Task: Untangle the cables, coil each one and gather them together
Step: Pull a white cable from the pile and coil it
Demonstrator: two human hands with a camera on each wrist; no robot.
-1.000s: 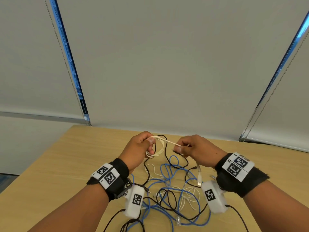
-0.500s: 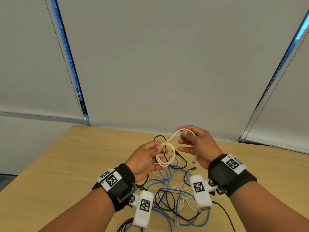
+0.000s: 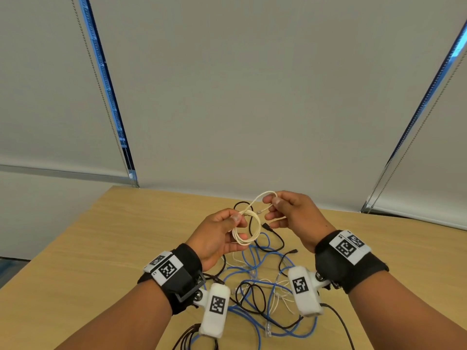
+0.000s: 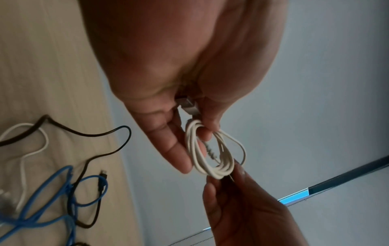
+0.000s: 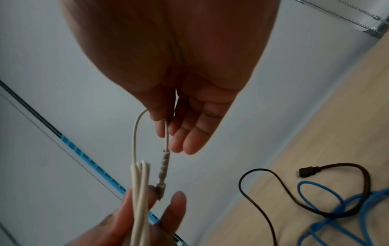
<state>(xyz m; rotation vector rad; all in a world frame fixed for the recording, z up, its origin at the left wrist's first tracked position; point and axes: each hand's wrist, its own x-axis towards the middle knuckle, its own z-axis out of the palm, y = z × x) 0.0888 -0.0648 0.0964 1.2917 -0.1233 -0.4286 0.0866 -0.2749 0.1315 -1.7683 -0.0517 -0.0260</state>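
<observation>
Since a second ago both hands have lifted up from the worktop [image 3: 83, 248], and the right hand [image 3: 293, 218] has swung the loose end of the white cable [image 3: 246, 229] up and over toward the coil. The left hand [image 3: 214, 238] holds that coil in the air above the middle of the worktop — thumb on top, fingers [image 4: 179, 154] curled under the rings. The right hand pinches the free end near its plug [image 5: 163, 168], the other fingers hanging loose.

The blue cable [image 3: 255, 281] and the black cable [image 3: 252, 296] lie mixed up in a heap below, toward the near edge.

What could go wrong? The rings look springy. If the left thumb lets go a bit while the end is tucked in, the coil could pop open — or drop back into the heap.
</observation>
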